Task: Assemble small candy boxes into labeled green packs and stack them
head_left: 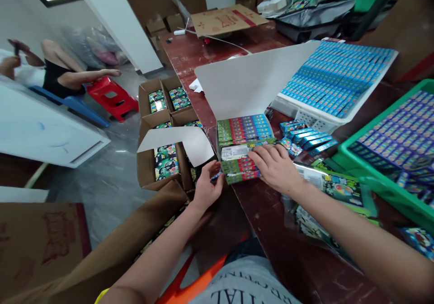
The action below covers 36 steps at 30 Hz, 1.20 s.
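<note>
A white-lidded display box (237, 87) stands open at the table's edge, its lid raised. Inside are rows of small boxes (244, 128) in green, red, purple and blue. Across them near the front lies a green pack with a white label (234, 152). My right hand (276, 166) has its fingers curled over that pack's right end; the thumb is hidden. At the box's front left corner is my left hand (207, 186), thumb and fingers curved apart. A bit of blue shows between them, and I cannot tell whether it is held. Loose blue boxes (307, 137) lie right of the display box.
Divided cartons (144, 159) of black-and-green packs stand left of the table (281, 259). Rightward are a white tray (325, 121) of blue boxes, a green crate (383, 186) of purple boxes and plastic-wrapped packs (342, 189). A seated person is beyond a red stool (111, 98).
</note>
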Each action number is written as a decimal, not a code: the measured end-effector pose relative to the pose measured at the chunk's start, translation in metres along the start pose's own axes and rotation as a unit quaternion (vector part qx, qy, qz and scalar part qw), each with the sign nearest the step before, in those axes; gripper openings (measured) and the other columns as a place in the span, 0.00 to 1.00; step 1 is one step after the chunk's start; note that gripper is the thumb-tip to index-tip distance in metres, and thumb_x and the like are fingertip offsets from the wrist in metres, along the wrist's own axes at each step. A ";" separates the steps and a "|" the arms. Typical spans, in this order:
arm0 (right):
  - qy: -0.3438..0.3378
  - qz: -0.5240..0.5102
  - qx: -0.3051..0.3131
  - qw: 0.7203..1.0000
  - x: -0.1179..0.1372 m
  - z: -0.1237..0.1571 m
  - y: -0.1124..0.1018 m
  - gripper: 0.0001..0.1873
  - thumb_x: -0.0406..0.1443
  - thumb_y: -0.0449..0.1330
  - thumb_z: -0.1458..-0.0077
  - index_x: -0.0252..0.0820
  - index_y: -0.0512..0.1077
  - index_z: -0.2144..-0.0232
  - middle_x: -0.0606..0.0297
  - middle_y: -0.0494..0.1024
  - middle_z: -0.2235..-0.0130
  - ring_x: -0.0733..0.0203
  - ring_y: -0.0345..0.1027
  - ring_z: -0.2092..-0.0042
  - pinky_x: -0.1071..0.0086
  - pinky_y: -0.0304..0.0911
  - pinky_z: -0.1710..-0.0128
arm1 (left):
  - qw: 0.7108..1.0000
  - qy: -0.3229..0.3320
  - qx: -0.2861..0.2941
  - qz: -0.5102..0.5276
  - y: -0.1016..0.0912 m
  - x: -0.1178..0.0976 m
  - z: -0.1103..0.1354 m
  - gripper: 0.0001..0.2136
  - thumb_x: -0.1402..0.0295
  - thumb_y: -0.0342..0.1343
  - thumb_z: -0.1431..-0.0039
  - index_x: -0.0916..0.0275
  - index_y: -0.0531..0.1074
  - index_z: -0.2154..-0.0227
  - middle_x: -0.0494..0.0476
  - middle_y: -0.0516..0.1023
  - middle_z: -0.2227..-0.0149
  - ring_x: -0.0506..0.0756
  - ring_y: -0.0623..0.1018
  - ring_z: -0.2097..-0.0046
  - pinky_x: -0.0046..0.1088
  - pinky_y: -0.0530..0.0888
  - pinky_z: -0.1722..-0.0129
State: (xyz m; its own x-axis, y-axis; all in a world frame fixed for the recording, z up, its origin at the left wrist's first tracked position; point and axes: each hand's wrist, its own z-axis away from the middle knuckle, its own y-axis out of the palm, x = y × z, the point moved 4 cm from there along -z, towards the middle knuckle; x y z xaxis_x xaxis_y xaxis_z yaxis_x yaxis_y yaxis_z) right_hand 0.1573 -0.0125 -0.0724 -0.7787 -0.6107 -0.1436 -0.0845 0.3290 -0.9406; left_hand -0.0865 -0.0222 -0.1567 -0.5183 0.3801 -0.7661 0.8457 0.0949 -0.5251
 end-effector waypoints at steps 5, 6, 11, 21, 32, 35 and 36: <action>-0.029 -0.032 0.049 0.998 -0.004 -0.014 -0.004 0.36 0.38 0.63 0.46 0.32 0.61 0.38 0.45 0.69 0.40 0.38 0.61 0.44 0.51 0.52 0.47 | 0.991 0.104 0.057 -0.060 -0.009 -0.038 -0.010 0.42 0.68 0.61 0.44 0.59 0.45 0.31 0.73 0.44 0.28 0.70 0.55 0.28 0.56 0.63 0.33; -0.034 -0.043 0.060 0.997 -0.008 -0.018 -0.006 0.37 0.39 0.64 0.48 0.32 0.61 0.38 0.44 0.69 0.41 0.38 0.62 0.45 0.51 0.53 0.48 | 0.984 0.130 0.085 -0.083 -0.009 -0.046 -0.015 0.45 0.67 0.63 0.46 0.59 0.43 0.29 0.73 0.42 0.28 0.72 0.49 0.27 0.58 0.59 0.32; -0.039 -0.079 0.096 0.992 -0.021 -0.039 -0.015 0.37 0.42 0.63 0.51 0.33 0.62 0.40 0.48 0.72 0.45 0.40 0.64 0.47 0.54 0.55 0.50 | 0.969 0.158 0.120 -0.146 -0.011 -0.067 -0.055 0.47 0.56 0.69 0.50 0.57 0.50 0.32 0.68 0.60 0.38 0.69 0.66 0.35 0.52 0.69 0.37; -0.026 -0.086 0.137 0.987 -0.017 -0.048 -0.023 0.43 0.45 0.66 0.56 0.33 0.61 0.40 0.48 0.72 0.47 0.40 0.65 0.48 0.52 0.58 0.50 | 0.959 0.142 0.185 -0.161 -0.027 -0.074 -0.069 0.44 0.53 0.70 0.53 0.61 0.57 0.36 0.68 0.66 0.42 0.66 0.71 0.41 0.48 0.72 0.40; -0.001 -0.064 0.115 0.991 -0.007 -0.033 -0.026 0.40 0.41 0.64 0.55 0.33 0.62 0.40 0.47 0.72 0.47 0.41 0.65 0.49 0.54 0.57 0.51 | 0.878 0.108 0.330 -0.329 0.021 -0.100 -0.176 0.05 0.66 0.60 0.41 0.57 0.80 0.65 0.55 0.84 0.63 0.58 0.81 0.57 0.29 0.74 0.57; -0.008 -0.071 0.110 0.991 -0.004 -0.028 -0.026 0.42 0.42 0.65 0.55 0.33 0.61 0.39 0.47 0.71 0.45 0.41 0.64 0.48 0.54 0.55 0.50 | 0.865 0.113 0.343 -0.348 0.035 -0.103 -0.172 0.03 0.69 0.60 0.43 0.60 0.79 0.67 0.60 0.83 0.66 0.61 0.82 0.60 0.31 0.73 0.61; -0.011 -0.073 0.112 0.991 -0.005 -0.029 -0.025 0.42 0.42 0.66 0.55 0.33 0.61 0.40 0.47 0.71 0.45 0.41 0.63 0.48 0.54 0.55 0.49 | 0.862 0.115 0.348 -0.349 0.036 -0.103 -0.171 0.04 0.69 0.60 0.43 0.61 0.78 0.65 0.60 0.83 0.66 0.62 0.82 0.60 0.32 0.73 0.62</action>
State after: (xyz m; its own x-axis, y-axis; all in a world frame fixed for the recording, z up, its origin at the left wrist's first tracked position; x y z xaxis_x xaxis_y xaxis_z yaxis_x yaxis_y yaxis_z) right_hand 0.1453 0.0028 -0.0391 -0.7545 -0.6563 -0.0044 -0.0543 0.0691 -0.9961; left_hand 0.0189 0.0994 -0.0328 -0.7639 0.6340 -0.1206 0.0151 -0.1693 -0.9855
